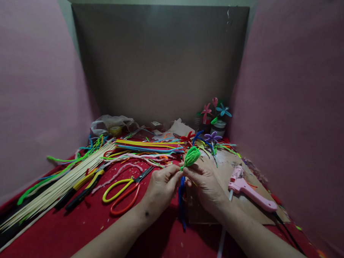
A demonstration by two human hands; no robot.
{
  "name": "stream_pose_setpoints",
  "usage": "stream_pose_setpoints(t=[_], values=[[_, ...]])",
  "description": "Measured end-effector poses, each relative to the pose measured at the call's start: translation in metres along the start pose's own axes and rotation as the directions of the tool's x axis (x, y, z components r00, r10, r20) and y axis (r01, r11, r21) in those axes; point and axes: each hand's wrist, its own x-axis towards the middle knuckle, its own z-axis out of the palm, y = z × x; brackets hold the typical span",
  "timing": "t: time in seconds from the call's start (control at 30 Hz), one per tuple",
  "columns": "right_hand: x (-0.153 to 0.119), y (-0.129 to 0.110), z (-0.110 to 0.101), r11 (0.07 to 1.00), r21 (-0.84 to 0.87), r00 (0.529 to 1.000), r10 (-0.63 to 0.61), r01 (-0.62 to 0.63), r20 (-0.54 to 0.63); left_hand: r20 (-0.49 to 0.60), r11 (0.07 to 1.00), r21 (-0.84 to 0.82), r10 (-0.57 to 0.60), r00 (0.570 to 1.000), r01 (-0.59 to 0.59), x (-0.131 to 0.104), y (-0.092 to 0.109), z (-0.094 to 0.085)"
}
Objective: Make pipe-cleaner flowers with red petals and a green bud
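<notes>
A bright green pipe-cleaner bud (192, 156) stands upright between my two hands, its loops gathered at the bottom. My left hand (165, 185) pinches the gathered base between thumb and fingers. From the other side, my right hand (204, 183) grips the same base with thumb and forefinger. Dark blue pipe cleaners (181, 205) lie below, between my wrists. Scissors (126, 191) with one yellow and one red handle lie left of my left hand. A pink glue gun (249, 191) rests on a cardboard sheet (211, 214) to the right of my right hand.
Wooden skewers (61, 181) and yellow-and-black pliers (86, 186) lie at the left. Coloured pipe cleaners (148, 145) spread across the back. Finished flowers (214, 110) stand by a jar (218, 127). A glue stick (221, 245) lies in front. Pink walls (299, 92) flank the red cloth (96, 232).
</notes>
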Motion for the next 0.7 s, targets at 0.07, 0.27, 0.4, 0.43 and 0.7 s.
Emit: stream_pose_setpoints(t=[0.07,0.27,0.4,0.43,0.7], values=[[0.0008,-0.0021,-0.0016,0.999,-0.038,0.999,-0.022,0.023,0.026,0.082,0.971,-0.196,-0.123,0.989,0.137,0.0021,0.0041,-0.0013],[0.0037,-0.0043,-0.0071,0.998,-0.054,0.997,0.013,-0.008,0.08,0.325,0.744,-0.541,-0.244,0.914,0.391,0.0039,0.0064,-0.0061],[0.0031,-0.0046,-0.0051,1.0,-0.01,0.993,0.014,-0.013,0.119,0.472,0.632,-0.612,-0.19,0.861,0.475,0.0039,0.0043,-0.0077],[0.0027,-0.0047,-0.004,1.0,-0.004,0.994,-0.001,0.002,0.106,0.462,0.666,-0.592,-0.182,0.868,0.455,0.0039,0.0039,-0.0074],[-0.0001,-0.002,-0.0011,0.997,-0.04,0.997,-0.067,0.066,-0.026,-0.042,0.977,0.132,0.171,0.984,-0.165,-0.0021,-0.0014,0.0004]])
